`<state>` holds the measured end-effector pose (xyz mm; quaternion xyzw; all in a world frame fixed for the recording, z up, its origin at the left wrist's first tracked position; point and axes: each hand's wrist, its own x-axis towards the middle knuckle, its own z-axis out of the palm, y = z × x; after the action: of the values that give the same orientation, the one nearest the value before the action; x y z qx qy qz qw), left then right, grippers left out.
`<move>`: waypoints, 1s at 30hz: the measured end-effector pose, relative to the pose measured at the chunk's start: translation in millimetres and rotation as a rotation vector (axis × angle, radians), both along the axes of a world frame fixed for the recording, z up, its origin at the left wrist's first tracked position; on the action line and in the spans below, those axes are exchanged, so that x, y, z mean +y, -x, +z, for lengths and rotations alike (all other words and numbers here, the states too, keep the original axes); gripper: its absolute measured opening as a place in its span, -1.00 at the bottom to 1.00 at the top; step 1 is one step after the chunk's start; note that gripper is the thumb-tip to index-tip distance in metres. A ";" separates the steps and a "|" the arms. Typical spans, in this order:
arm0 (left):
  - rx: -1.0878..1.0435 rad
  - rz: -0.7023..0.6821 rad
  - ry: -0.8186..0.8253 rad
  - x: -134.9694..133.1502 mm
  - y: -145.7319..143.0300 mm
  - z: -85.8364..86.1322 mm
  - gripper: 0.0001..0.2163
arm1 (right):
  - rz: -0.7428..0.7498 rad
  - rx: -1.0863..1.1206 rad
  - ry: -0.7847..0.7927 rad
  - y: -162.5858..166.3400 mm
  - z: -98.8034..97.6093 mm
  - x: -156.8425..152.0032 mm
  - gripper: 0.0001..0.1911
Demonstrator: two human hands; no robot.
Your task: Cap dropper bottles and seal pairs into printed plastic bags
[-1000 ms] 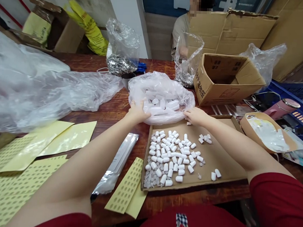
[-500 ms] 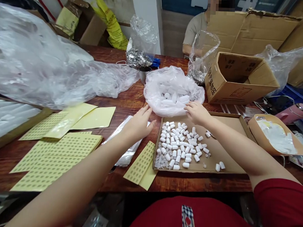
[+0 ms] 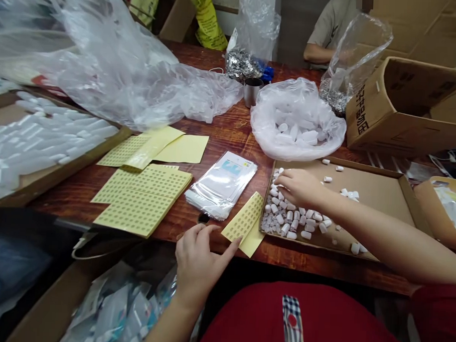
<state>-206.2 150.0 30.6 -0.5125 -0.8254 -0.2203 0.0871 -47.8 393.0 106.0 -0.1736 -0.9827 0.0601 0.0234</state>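
My left hand (image 3: 198,257) is open at the table's front edge, its thumb apart from the fingers. The thumb tip is close to a yellow sheet of small oval stickers (image 3: 245,216); whether it touches is unclear. My right hand (image 3: 300,187) reaches over a shallow cardboard tray (image 3: 380,189), fingers bent together among white plastic caps (image 3: 286,228). What those fingers hold, if anything, is hidden. Small translucent pieces (image 3: 271,225) lie in the tray's left part. Left of the tray is a stack of clear packaging bags (image 3: 223,183).
Behind the tray sits a plastic bag of white pieces (image 3: 299,128). More yellow sticker sheets (image 3: 145,198) and a box of white tubes (image 3: 42,134) are at left. A metal cup (image 3: 252,92) and cardboard box (image 3: 405,117) stand farther back. A person (image 3: 326,35) sits opposite.
Both hands have left the plastic bag. My left hand has come down to the table's front edge, and my right hand has moved onto the caps. The view has shifted left and down.
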 end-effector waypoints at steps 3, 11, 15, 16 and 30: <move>0.008 0.022 -0.034 3.8 -5.9 -10.1 -0.63 | 0.041 0.000 0.039 12.0 -4.2 -17.5 -0.73; -0.571 -0.056 -0.236 1.8 -0.2 -3.4 -0.81 | 0.092 -0.067 0.302 47.7 -8.5 -31.2 -0.24; -0.850 0.049 -0.378 -9.3 0.4 -2.4 -0.78 | 0.008 0.001 0.406 48.6 -8.5 -40.6 -0.39; -0.860 0.071 -0.447 -11.0 -0.2 -0.7 -0.79 | -0.016 0.026 0.404 47.5 -8.3 -44.7 -0.44; -1.455 0.354 -0.382 -3.5 20.3 52.0 -0.55 | -0.333 0.369 0.683 -83.1 4.9 -87.5 -0.38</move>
<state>-226.5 146.4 82.6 -0.0751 -0.6922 -0.6232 -0.3561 35.3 305.4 110.9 -0.3139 -0.8442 0.4078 0.1497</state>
